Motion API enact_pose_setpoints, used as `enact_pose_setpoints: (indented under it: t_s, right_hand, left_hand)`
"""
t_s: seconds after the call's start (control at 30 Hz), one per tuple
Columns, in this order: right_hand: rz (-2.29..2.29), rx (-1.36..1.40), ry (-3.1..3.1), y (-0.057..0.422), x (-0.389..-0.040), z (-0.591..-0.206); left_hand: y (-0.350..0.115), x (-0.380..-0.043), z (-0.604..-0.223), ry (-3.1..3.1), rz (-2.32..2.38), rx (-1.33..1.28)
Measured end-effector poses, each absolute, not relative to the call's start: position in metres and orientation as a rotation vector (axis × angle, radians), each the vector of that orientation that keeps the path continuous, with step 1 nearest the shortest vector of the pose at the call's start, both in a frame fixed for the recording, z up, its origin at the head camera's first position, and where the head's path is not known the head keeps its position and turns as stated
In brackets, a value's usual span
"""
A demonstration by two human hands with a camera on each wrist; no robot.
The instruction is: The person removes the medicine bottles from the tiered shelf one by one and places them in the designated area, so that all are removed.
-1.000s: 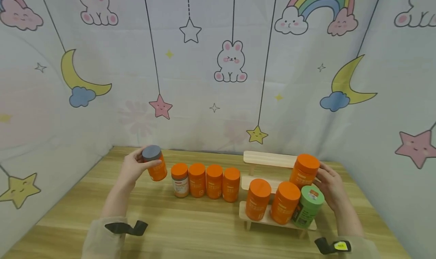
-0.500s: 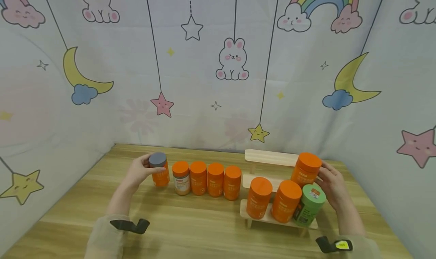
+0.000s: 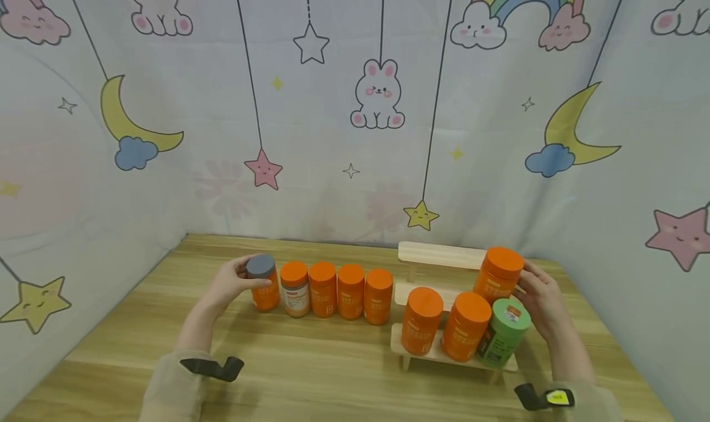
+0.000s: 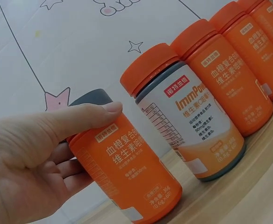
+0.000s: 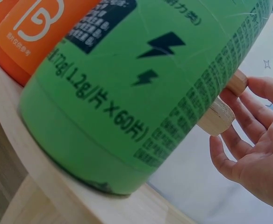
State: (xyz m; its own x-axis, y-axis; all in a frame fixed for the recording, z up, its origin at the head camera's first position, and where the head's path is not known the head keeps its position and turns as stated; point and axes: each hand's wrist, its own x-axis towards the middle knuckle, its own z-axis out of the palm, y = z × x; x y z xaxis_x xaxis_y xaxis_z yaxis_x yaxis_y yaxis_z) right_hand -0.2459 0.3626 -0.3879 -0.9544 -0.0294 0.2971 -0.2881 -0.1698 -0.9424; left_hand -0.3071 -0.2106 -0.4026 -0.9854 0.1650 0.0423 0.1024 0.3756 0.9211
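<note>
My left hand grips an orange supplement jar with a dark grey lid, thumb across the front below the lid and fingers behind. This jar is at the left end of a row on the table, close beside a jar with a white label. At the right, my right hand holds the end of a tiered wooden rack, fingertips on its wooden ends. An orange jar on the middle tier partly hides those fingers in the head view. A green jar stands in front on the lowest tier.
Several orange-lidded jars continue the row on the wooden table. Two orange jars share the rack's lowest tier with the green one. A patterned white cloth hangs behind and along both sides.
My left hand has brought the grey-lidded jar right and down, from tilted above the table to the end of the row. The right hand stays in place at the rack.
</note>
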Motion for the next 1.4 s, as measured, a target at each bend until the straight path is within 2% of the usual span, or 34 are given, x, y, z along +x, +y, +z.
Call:
enact_pose_setpoints:
  t_s: [0.3, 0.9, 1.4]
  right_hand:
    - [2.263, 0.383, -1.886, 0.364, -0.246, -0.386]
    - [2.269, 0.363, -1.893, 0.363, -0.246, -0.385]
    - [2.249, 0.364, -1.92, 0.362, -0.245, -0.387]
  left_hand:
    - [-0.207, -0.31, -0.404, 2.498, 1.676, 0.33]
    - [-0.207, -0.313, -0.406, 2.503, 1.664, 0.293]
    - [-0.214, -0.304, -0.393, 2.482, 1.749, 0.436]
